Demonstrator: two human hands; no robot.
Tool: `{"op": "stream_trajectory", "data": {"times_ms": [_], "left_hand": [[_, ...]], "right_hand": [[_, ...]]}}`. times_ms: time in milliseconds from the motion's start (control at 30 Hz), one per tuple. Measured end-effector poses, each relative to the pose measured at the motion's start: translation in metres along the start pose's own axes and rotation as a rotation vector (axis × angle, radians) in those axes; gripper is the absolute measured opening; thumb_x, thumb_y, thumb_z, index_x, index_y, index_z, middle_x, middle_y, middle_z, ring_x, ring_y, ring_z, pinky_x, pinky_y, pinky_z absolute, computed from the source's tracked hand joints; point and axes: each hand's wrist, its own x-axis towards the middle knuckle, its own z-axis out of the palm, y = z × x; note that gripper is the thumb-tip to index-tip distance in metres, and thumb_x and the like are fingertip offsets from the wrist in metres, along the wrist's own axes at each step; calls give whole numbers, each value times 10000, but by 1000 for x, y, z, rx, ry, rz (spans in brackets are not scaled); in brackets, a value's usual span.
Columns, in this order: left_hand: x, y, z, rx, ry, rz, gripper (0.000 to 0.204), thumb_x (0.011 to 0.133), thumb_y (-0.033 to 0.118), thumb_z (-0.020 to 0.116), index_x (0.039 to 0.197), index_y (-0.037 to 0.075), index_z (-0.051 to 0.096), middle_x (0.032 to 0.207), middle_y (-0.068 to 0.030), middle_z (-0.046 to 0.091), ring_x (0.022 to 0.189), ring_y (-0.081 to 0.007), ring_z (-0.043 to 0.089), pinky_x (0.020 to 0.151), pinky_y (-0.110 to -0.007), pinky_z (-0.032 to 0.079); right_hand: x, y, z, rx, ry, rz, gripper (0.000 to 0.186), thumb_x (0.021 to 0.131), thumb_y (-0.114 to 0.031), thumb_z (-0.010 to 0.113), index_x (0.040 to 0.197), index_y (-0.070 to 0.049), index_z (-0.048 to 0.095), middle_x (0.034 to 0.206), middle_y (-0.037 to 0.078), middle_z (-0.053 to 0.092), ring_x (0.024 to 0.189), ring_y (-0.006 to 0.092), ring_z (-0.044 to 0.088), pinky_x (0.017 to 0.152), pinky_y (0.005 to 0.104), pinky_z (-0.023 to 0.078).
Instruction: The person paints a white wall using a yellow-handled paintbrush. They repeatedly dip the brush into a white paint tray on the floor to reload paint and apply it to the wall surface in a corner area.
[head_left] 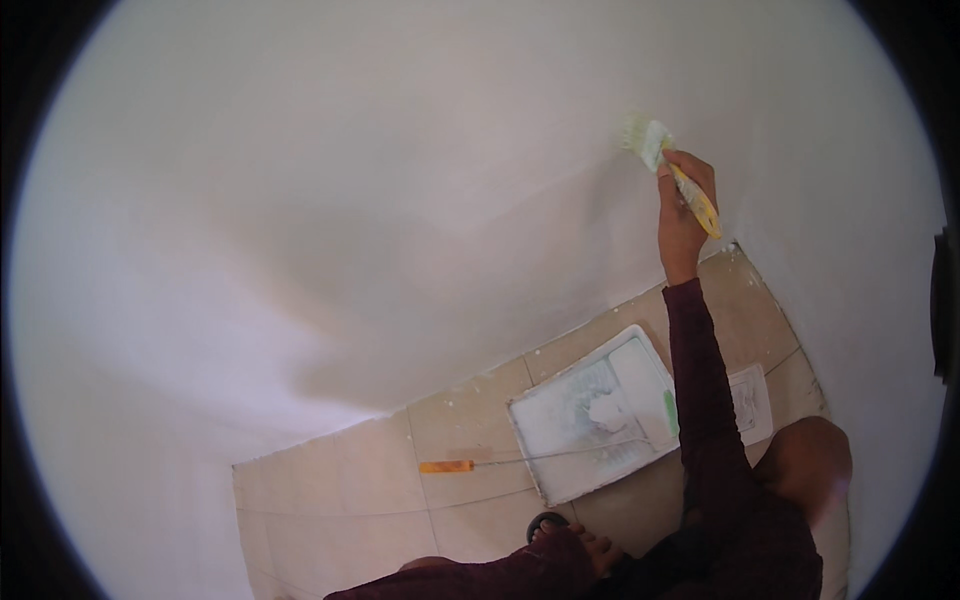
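My right hand [688, 205] is closed round the yellow handle of a paintbrush [655, 143], raised to the white wall near the corner. The brush's pale, paint-coated bristles point up and left and seem to touch the wall. Low in the view, my left hand [602, 552] rests beside my foot in a black sandal; it looks loosely open with nothing in it, though partly in shadow. Between my arms a white paint tray [545, 425] lies on the floor with white paint in it. Across it lies a paint roller with an orange handle [446, 467]; its green head is partly hidden by my right sleeve.
Beige floor tiles [345, 480] with paint specks meet the white wall [430, 200]. A second wall [840, 220] rises on the right, making a corner. A white plastic lid or container [752, 400] lies right of my forearm, beside my bare knee [810, 460].
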Motion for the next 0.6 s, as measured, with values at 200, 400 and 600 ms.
{"op": "stream_trajectory", "data": {"times_ms": [200,400,600], "left_hand": [[7,16,-60,-13,-179,-55,410,904,387,534,1206,111,500,1107,-100,609,1034,-285,620,920,-429,444],[5,18,-59,-44,-178,-96,432,899,394,539,1214,102,490,1107,-105,606,1040,-286,617,921,-439,438],[4,11,-48,-93,-168,-66,499,905,402,523,1297,102,456,1075,-110,613,1020,-327,610,897,-489,442]], "right_hand": [[-27,-25,33,-136,-159,-172,376,729,65,680,1047,-135,693,1053,73,600,873,212,619,715,315,538],[-75,-88,77,98,-465,-206,373,702,91,691,1011,-118,698,1033,85,608,793,188,642,650,285,534],[-42,-57,59,280,-325,-40,230,783,29,660,994,-59,679,998,93,637,938,235,618,822,326,506]]}}
